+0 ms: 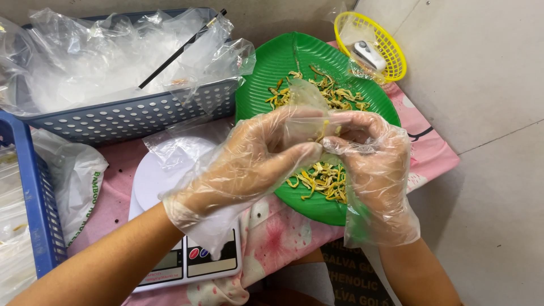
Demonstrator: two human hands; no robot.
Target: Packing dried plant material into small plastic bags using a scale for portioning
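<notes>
We find the left hand [249, 164], in a loose clear glove, closed around a small clear bag [303, 113] held open above the green leaf-shaped plate [266, 68]; the right hand [368, 158], also gloved, has its fingertips pinched at the bag's mouth on a few yellow-green dried strips [323, 178]. We judge the step to be filling the bag; the next move calls for keeping the mouth open and the strips clear of the rim. More strips lie on the plate, beside a white digital scale [170, 249] on the pink-clothed bench [430, 153]. How much the bag holds is hidden by glove film, and the contents of the grey basket [141, 116] behind the plastic are unclear.
</notes>
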